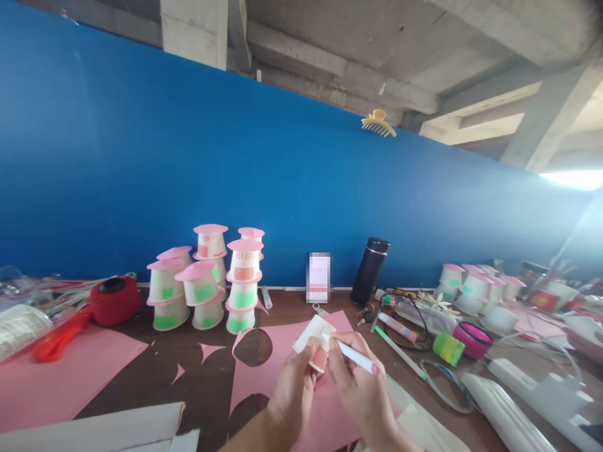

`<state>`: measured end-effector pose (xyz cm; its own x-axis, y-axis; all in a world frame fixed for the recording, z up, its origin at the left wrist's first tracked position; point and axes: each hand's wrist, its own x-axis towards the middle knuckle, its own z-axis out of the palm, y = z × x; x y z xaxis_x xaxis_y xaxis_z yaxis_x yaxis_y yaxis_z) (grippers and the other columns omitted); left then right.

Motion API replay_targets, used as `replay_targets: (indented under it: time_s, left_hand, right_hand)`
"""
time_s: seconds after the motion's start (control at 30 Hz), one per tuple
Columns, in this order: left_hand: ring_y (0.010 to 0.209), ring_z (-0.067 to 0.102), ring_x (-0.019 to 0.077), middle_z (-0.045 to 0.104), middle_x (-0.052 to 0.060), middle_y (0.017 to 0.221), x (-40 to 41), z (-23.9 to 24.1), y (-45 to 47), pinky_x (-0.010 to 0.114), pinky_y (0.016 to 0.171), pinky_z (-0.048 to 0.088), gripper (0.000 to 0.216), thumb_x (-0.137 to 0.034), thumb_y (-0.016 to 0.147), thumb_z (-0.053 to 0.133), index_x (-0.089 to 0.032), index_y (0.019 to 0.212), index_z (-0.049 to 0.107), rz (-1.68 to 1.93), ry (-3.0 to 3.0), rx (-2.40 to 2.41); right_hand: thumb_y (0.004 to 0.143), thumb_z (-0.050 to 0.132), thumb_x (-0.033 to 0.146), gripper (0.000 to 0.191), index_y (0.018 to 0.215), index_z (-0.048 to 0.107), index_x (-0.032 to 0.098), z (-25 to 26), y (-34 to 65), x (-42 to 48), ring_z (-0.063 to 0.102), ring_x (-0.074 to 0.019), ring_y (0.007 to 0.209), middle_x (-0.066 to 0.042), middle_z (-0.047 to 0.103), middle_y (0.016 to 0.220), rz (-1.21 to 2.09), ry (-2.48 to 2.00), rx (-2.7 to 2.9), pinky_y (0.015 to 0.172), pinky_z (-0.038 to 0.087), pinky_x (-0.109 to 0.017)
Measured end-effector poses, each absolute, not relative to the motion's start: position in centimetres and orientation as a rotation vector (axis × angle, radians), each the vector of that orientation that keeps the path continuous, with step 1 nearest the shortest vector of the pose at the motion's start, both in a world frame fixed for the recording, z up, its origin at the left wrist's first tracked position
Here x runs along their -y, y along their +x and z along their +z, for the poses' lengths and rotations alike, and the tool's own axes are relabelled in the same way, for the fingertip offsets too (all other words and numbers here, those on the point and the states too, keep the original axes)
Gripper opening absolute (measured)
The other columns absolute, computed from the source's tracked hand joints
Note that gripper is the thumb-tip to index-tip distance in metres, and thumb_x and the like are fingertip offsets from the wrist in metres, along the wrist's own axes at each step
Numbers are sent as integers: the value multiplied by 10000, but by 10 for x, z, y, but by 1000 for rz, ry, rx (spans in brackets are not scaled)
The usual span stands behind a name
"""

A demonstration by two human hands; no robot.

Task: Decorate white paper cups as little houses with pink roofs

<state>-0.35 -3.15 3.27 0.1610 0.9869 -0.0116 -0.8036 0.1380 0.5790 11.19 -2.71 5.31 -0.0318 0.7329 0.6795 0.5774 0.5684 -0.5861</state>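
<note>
My left hand (pixel 293 384) is closed around a small white paper cup (pixel 311 334), tilted on its side. A red coloured patch and faint red lines show on the cup's wall. In my right hand (pixel 360 389) is a white marker pen (pixel 354 358) with a red end pointing away from the cup; its other end meets the cup's side. Both hands are above a pink paper sheet (pixel 259 383) with round holes cut from it. To the left stand several stacked paper cups (pixel 245 269) with pink paper tops and green or red patches.
A black flask (pixel 370 271) and a phone-like upright object (pixel 318 277) stand at the blue partition (pixel 282 169). Red-handled scissors (pixel 63 336), a red tape measure (pixel 114 301) lie left. Markers (pixel 400 353), tape rolls (pixel 472 340), cables and more cups (pixel 475 292) crowd the right.
</note>
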Motion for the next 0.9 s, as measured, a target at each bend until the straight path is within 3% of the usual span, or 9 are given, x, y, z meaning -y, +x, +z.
replay_targets:
  time_s: [0.3, 0.57, 0.9]
  left_hand:
    - [1147, 565, 315, 690, 136, 1138, 32, 34, -4, 363, 886, 412, 415, -419, 818, 630, -134, 1118, 656, 1339, 542, -487]
    - [1021, 602, 294, 704, 126, 979, 33, 36, -5, 355, 827, 427, 376, -449, 824, 621, -121, 999, 679, 1350, 585, -458]
    - [1051, 582, 281, 696, 116, 1044, 33, 35, -4, 332, 829, 409, 382, -444, 797, 646, -144, 1032, 672, 1340, 547, -481]
  right_hand:
    - [917, 534, 342, 167, 854, 625, 216, 57, 110, 30, 635, -148, 611, -4, 662, 698, 138, -1095, 1711, 602, 501, -206]
    - [922, 535, 334, 159, 853, 617, 217, 57, 110, 30, 636, -141, 625, 1, 664, 722, 139, -1078, 1723, 626, 498, -202]
    - [916, 534, 343, 169, 847, 619, 214, 55, 111, 28, 641, -144, 605, -5, 670, 699, 129, -1092, 1726, 578, 500, -202]
